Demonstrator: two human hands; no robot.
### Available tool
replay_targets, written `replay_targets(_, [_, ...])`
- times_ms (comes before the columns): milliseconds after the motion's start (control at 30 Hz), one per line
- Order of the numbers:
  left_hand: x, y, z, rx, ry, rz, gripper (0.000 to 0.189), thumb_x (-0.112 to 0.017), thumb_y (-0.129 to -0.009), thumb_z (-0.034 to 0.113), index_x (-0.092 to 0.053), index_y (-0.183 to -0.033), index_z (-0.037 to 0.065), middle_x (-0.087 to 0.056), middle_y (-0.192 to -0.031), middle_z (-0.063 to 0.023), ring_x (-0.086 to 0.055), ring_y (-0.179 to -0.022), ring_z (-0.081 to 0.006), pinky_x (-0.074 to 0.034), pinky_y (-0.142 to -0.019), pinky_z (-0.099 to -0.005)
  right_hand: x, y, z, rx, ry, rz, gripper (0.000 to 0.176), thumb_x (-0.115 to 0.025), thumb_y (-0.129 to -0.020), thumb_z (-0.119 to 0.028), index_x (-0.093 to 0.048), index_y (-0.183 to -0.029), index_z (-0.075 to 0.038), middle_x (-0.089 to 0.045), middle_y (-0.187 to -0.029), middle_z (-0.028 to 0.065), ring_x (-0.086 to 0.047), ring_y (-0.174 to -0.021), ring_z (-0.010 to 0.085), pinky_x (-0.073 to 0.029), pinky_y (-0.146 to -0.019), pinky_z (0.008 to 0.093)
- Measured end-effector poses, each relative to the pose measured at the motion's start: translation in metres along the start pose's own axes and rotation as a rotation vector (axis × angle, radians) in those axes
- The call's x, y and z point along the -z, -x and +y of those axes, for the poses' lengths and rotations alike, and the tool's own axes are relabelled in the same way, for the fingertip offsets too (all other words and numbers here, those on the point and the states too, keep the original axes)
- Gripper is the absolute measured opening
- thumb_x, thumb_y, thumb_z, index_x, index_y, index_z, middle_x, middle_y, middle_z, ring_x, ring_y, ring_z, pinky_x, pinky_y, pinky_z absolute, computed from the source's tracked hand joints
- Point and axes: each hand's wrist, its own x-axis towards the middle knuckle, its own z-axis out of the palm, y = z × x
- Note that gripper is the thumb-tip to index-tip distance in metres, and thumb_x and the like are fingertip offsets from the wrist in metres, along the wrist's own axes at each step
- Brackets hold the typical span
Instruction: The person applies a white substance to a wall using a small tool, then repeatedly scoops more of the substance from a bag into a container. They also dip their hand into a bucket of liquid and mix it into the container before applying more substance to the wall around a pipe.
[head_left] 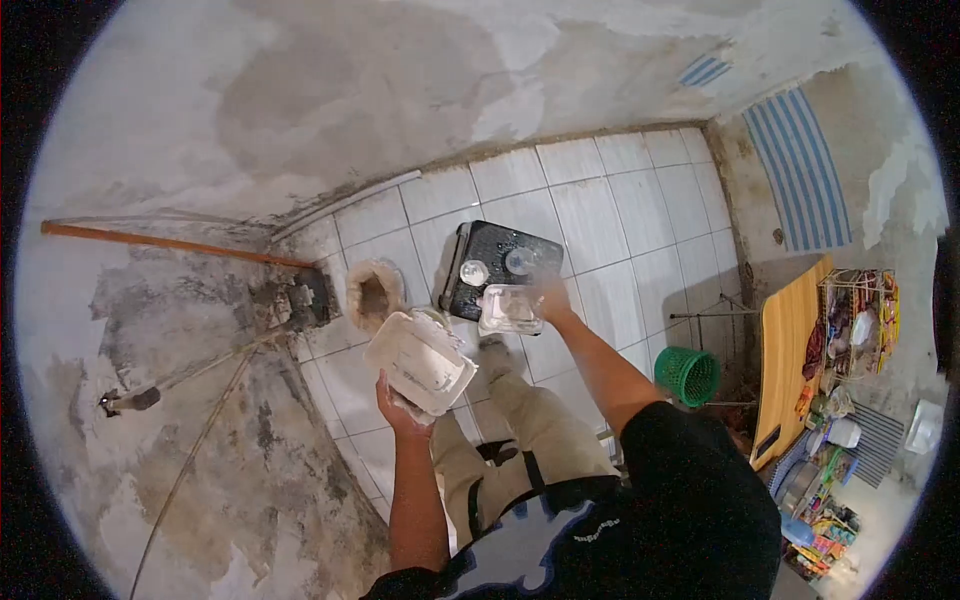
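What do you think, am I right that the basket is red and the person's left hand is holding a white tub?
Not quite: the basket is green, not red, as the head view shows. The rest is right: the left hand is holding a white tub.

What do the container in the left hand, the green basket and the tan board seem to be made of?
The container in the left hand is probably plastic: pale, with a moulded-looking rim, though whitish residue masks its finish. The green basket looks like plastic, evenly coloured with many regular openings. The tan board has a smooth face with wood-like streaks; solid wood or laminate, I cannot tell.
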Motion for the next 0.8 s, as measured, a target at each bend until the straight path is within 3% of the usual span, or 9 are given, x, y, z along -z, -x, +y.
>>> replay_targets(33, [0.005,-0.004,-0.004,0.009,0.006,0.018,0.056,-0.048,-0.092,0.04,-0.041,-0.135,0.006,-0.053,-0.126,-0.0126,-0.053,-0.114,-0.0326,-0.045,-0.096,-0.0493,-0.005,0.0,0.004,0.011,0.03,-0.015,0.055,-0.073,-0.072,-0.014,-0.053,-0.123,-0.009,-0.057,-0.115,0.0203,-0.052,-0.111,0.0371,-0.043,-0.095,0.0454])
replay_targets(167, [0.013,-0.005,-0.022,0.026,-0.003,0.062,0.058,-0.048,-0.091,0.043,-0.04,-0.136,0.007,-0.051,-0.129,-0.0124,-0.052,-0.115,-0.0327,-0.044,-0.096,-0.0503,-0.007,-0.012,0.017,0.041,0.194,-0.169,0.054,-0.073,-0.071,-0.012,-0.054,-0.121,-0.01,-0.056,-0.114,0.0182,-0.051,-0.113,0.0348,-0.042,-0.098,0.0435])
replay_targets(367, [0.019,-0.012,-0.022,0.007,0.017,0.123,0.059,-0.049,-0.09,0.044,-0.04,-0.136,0.008,-0.05,-0.129,-0.0119,-0.052,-0.115,-0.0321,-0.044,-0.097,-0.0501,-0.022,-0.024,0.032,-0.052,0.301,-0.191,0.038,-0.063,-0.078,-0.008,-0.057,-0.116,-0.011,-0.057,-0.113,0.0151,-0.051,-0.112,0.0332,-0.043,-0.096,0.0437])
replay_targets(467, [0.028,-0.01,-0.015,-0.032,0.026,0.154,0.059,-0.049,-0.089,0.044,-0.042,-0.134,0.007,-0.053,-0.126,-0.0116,-0.053,-0.114,-0.0309,-0.044,-0.096,-0.0479,-0.037,-0.024,0.052,0.166,0.369,-0.071,0.03,-0.059,-0.083,-0.01,-0.059,-0.113,-0.009,-0.057,-0.113,0.0166,-0.051,-0.111,0.0337,-0.044,-0.095,0.0446])
replay_targets(533, [0.04,-0.008,-0.011,-0.074,0.04,0.186,0.059,-0.049,-0.089,0.044,-0.042,-0.134,0.007,-0.053,-0.126,-0.0112,-0.053,-0.114,-0.0306,-0.045,-0.096,-0.0474,-0.026,-0.02,0.034,0.172,0.171,0.27,0.025,-0.061,-0.085,-0.015,-0.06,-0.107,-0.005,-0.056,-0.111,0.0179,-0.052,-0.106,0.0355,-0.043,-0.092,0.0458])
replay_targets(667, [0.072,-0.003,0.004,-0.287,-0.108,0.076,0.059,-0.05,-0.089,0.044,-0.043,-0.134,0.007,-0.053,-0.125,-0.01,-0.054,-0.113,-0.0302,-0.045,-0.096,-0.0471,0.027,-0.013,-0.051,0.197,0.059,0.165,0.028,-0.063,-0.086,-0.02,-0.058,-0.106,-0.001,-0.055,-0.107,0.0196,-0.051,-0.102,0.0381,-0.042,-0.089,0.0469])
replay_targets(733, [0.094,-0.004,0.012,-0.198,0.113,0.153,0.058,-0.048,-0.092,0.044,-0.04,-0.135,0.007,-0.05,-0.125,-0.0117,-0.053,-0.113,-0.0322,-0.046,-0.094,-0.0506,0.035,0.003,-0.088,0.284,0.012,0.216,0.033,-0.066,-0.084,-0.021,-0.055,-0.106,0.001,-0.054,-0.105,0.0216,-0.05,-0.099,0.0402,-0.041,-0.088,0.0473])
replay_targets(800, [0.114,-0.002,0.019,-0.214,0.148,0.171,0.058,-0.048,-0.091,0.044,-0.04,-0.135,0.007,-0.05,-0.126,-0.0119,-0.053,-0.114,-0.0324,-0.046,-0.095,-0.0504,0.034,0.021,-0.127,0.267,-0.075,0.112,0.04,-0.068,-0.083,-0.023,-0.053,-0.107,0.005,-0.052,-0.105,0.0237,-0.05,-0.1,0.0432,-0.041,-0.089,0.0497])
